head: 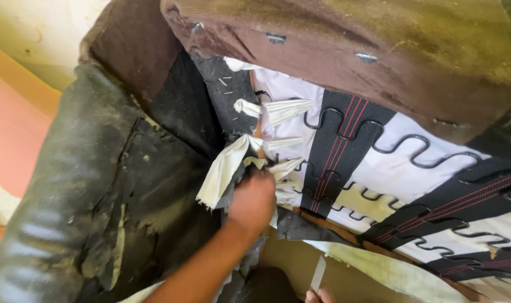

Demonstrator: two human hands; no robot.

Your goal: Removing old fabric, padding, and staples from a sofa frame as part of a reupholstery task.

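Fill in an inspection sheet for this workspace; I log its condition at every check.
Surface: upturned sofa frame, brown fabric stapled along its edge.
Job's things: white cloth strips torn loose; black webbing over zigzag springs.
Clutter: cracked black leatherette, flaking.
Grippers: left hand fisted at the cloth strips, grip hidden; right hand barely in view, at a pale strip.
Cables: nothing seen.
Surroundings: pink floor, pale wall.

Cracked, dull black leather armrest; frayed white cloth strips; dark metal zigzag springs; woven black webbing.
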